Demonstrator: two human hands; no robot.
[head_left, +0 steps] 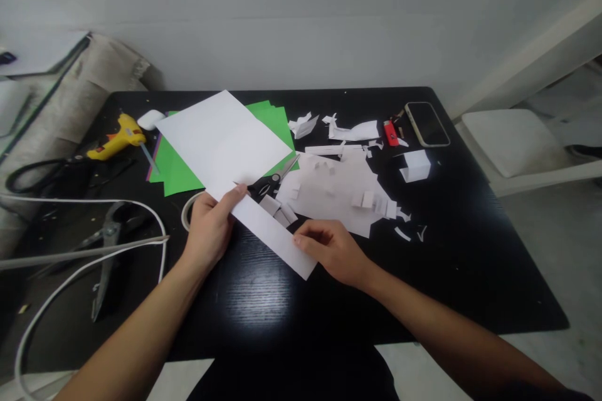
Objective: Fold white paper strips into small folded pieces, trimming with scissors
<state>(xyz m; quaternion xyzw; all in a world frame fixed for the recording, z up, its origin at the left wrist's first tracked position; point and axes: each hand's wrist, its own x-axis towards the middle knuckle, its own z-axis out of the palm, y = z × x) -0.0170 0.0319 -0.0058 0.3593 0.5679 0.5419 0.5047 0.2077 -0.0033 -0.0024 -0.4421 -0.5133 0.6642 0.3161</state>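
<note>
A long white paper strip (pixel 270 230) slants over the dark table's near middle. My left hand (pixel 209 225) pinches its upper left end, thumb on top. My right hand (pixel 332 247) holds the strip near its lower right end between thumb and fingers. Just beyond my left hand lies a large white sheet (pixel 223 138) on green sheets (pixel 176 169). Black-handled scissors (pixel 270 183) rest beside the strip, their blades pointing up and right. Small folded white pieces (pixel 279 210) lie between the strip and a cut white paper (pixel 329 191).
A yellow glue gun (pixel 123 136) and pliers (pixel 110 238) lie at left, with a white cable (pixel 162 225). Behind my left hand is a tape roll (pixel 187 212). Paper scraps (pixel 355 130), a red lighter (pixel 390 133) and a phone (pixel 427 124) are at the back right.
</note>
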